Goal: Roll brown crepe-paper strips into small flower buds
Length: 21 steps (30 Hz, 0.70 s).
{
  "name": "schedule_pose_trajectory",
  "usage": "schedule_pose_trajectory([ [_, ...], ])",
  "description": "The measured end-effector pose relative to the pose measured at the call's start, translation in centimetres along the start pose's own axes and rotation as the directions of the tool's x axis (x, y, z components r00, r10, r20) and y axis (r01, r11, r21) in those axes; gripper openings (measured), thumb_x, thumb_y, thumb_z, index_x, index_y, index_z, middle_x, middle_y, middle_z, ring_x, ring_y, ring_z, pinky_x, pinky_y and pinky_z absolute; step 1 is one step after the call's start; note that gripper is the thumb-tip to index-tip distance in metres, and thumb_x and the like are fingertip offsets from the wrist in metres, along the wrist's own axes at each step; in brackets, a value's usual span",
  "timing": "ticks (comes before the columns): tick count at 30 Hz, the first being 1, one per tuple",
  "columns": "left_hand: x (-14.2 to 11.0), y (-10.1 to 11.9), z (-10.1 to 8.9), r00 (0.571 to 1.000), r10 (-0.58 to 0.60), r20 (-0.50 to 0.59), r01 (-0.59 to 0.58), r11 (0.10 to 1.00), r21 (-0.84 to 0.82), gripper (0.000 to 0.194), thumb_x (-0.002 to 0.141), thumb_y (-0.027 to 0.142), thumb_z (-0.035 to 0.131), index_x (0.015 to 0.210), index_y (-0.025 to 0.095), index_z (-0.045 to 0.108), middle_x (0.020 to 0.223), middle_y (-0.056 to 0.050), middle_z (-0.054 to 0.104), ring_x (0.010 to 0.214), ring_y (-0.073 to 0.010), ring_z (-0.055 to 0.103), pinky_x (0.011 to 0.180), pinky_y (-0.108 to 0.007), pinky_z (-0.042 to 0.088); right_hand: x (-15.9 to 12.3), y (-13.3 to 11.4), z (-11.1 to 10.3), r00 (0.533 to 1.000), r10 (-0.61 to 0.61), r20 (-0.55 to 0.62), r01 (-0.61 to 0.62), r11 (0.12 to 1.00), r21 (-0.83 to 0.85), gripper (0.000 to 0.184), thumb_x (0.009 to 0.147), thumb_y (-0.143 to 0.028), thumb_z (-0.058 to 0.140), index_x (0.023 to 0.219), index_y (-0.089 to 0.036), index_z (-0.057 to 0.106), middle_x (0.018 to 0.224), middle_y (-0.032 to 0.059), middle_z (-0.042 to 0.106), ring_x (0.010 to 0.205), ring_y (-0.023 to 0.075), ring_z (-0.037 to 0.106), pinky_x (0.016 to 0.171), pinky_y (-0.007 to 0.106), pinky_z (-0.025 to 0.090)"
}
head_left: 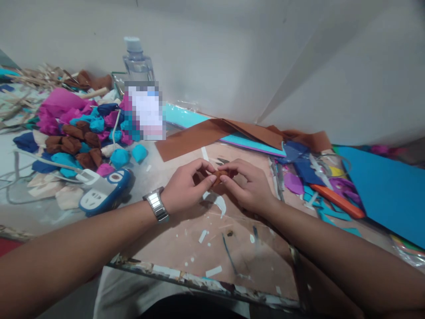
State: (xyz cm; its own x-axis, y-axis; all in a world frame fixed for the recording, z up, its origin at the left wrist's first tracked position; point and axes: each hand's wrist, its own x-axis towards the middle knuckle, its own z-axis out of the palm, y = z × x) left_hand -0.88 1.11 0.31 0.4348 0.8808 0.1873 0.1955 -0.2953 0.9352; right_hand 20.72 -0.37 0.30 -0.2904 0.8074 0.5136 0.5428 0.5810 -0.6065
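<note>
Left hand [186,182] and right hand [251,184]: both narrowed to a thumb-and-finger pinch, holding a small crumpled brown piece [220,178] between them, over the far half of the worn board [186,237]; contact with the board cannot be told. Main risk, my estimate: tearing, if the two pinches pull unevenly and the material is as thin as it looks. Second: unfurling, if either thumb eases off too soon. Third: a dropped piece lost to view, brown on tan being poor contrast. Side hazards: left forearm shifting outward could nudge the blue socket block [124,186] into the pile of coloured balls [71,144]; right forearm could brush the orange tool [338,200] among scraps, with a cut possible if any blade is exposed
</note>
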Motion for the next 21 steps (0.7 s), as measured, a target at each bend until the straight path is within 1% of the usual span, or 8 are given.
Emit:
schedule_pose_trajectory([
  [2, -0.01, -0.06, -0.04, 0.999, 0.032, 0.038, -0.033, 0.999, 0.038, 0.027, 0.097, 0.035, 0.067, 0.120, 0.021, 0.069, 0.113, -0.008, 0.076, 0.090, -0.0181, 0.071, 0.078, -0.030, 0.055, -0.03, 0.05, 0.04, 1.000, 0.007, 0.011, -0.007, 1.000, 0.008, 0.017, 0.099, -0.034, 0.067, 0.112, -0.025, 0.074, 0.099, 0.0050, 0.077, 0.090, 0.0217, 0.071, 0.081, 0.038, 0.056],
  [4, -0.01, -0.11, -0.08, 0.995, 0.046, 0.085, -0.052, 0.996, 0.068, 0.030, 0.097, 0.033, 0.067, 0.125, 0.022, 0.071, 0.118, -0.007, 0.077, 0.097, -0.0198, 0.072, 0.085, -0.032, 0.055, -0.09, 0.08, 0.04, 1.000, 0.005, 0.021, -0.005, 1.000, 0.008, 0.018, 0.099, -0.033, 0.067, 0.114, -0.025, 0.074, 0.101, 0.0051, 0.077, 0.092, 0.0220, 0.071, 0.082, 0.039, 0.056],
  [9, 0.04, 0.11, -0.20, 0.992, 0.001, 0.126, -0.028, 0.977, 0.213, 0.021, 0.098, 0.036, 0.064, 0.107, 0.022, 0.077, 0.097, -0.003, 0.078, 0.083, -0.0182, 0.068, 0.074, -0.030, 0.049, -0.20, 0.03, -0.04, 0.999, -0.030, 0.022, 0.030, 0.999, -0.021, 0.017, 0.099, -0.031, 0.066, 0.112, -0.024, 0.074, 0.101, 0.0057, 0.077, 0.093, 0.0223, 0.072, 0.083, 0.039, 0.056],
  [13, 0.04, 0.38, -0.32, 0.992, -0.005, 0.129, -0.040, 0.937, 0.347, 0.022, 0.096, 0.038, 0.066, 0.094, 0.019, 0.079, 0.088, -0.005, 0.075, 0.079, -0.0189, 0.064, 0.072, -0.031, 0.046, -0.13, 0.11, -0.09, 0.996, -0.086, 0.019, 0.087, 0.993, -0.074, 0.018, 0.100, -0.032, 0.065, 0.113, -0.025, 0.074, 0.101, 0.0062, 0.079, 0.095, 0.0240, 0.072, 0.090, 0.045, 0.056],
  [15, 0.03, 0.42, -0.34, 0.990, -0.030, 0.139, -0.016, 0.949, 0.314, 0.026, 0.096, 0.039, 0.065, 0.091, 0.019, 0.079, 0.085, -0.005, 0.074, 0.076, -0.0179, 0.064, 0.069, -0.029, 0.045, -0.09, 0.16, -0.14, 0.996, -0.093, 0.013, 0.093, 0.993, -0.075, 0.020, 0.100, -0.034, 0.064, 0.116, -0.025, 0.074, 0.099, 0.0061, 0.078, 0.092, 0.0237, 0.071, 0.089, 0.045, 0.056],
  [17, 0.04, 0.41, -0.29, 0.989, -0.058, 0.137, 0.028, 0.978, 0.207, 0.027, 0.097, 0.041, 0.065, 0.092, 0.018, 0.078, 0.081, -0.003, 0.073, 0.070, -0.0156, 0.062, 0.064, -0.027, 0.044, -0.07, 0.15, -0.18, 0.998, -0.057, -0.002, 0.057, 0.998, -0.040, 0.028, 0.100, -0.037, 0.065, 0.124, -0.024, 0.071, 0.101, 0.0069, 0.076, 0.090, 0.0231, 0.070, 0.086, 0.043, 0.057],
  [19, 0.11, 0.38, -0.20, 0.989, -0.081, 0.123, 0.072, 0.995, 0.076, 0.028, 0.097, 0.043, 0.066, 0.097, 0.018, 0.078, 0.076, -0.001, 0.071, 0.063, -0.0130, 0.059, 0.059, -0.025, 0.043, -0.04, 0.05, -0.18, 1.000, 0.020, -0.017, -0.020, 0.999, 0.028, 0.038, 0.096, -0.041, 0.069, 0.130, -0.023, 0.068, 0.107, 0.0082, 0.075, 0.092, 0.0229, 0.069, 0.083, 0.040, 0.057],
  [21, 0.21, 0.31, -0.12, 0.991, -0.095, 0.097, 0.097, 0.995, -0.020, 0.027, 0.094, 0.043, 0.070, 0.099, 0.017, 0.077, 0.076, -0.001, 0.071, 0.062, -0.0116, 0.058, 0.059, -0.023, 0.043, 0.01, -0.13, -0.08, 0.994, 0.109, 0.032, -0.111, 0.988, 0.108, 0.040, 0.093, -0.045, 0.074, 0.125, -0.021, 0.071, 0.109, 0.0084, 0.076, 0.093, 0.0228, 0.069, 0.080, 0.037, 0.056],
])
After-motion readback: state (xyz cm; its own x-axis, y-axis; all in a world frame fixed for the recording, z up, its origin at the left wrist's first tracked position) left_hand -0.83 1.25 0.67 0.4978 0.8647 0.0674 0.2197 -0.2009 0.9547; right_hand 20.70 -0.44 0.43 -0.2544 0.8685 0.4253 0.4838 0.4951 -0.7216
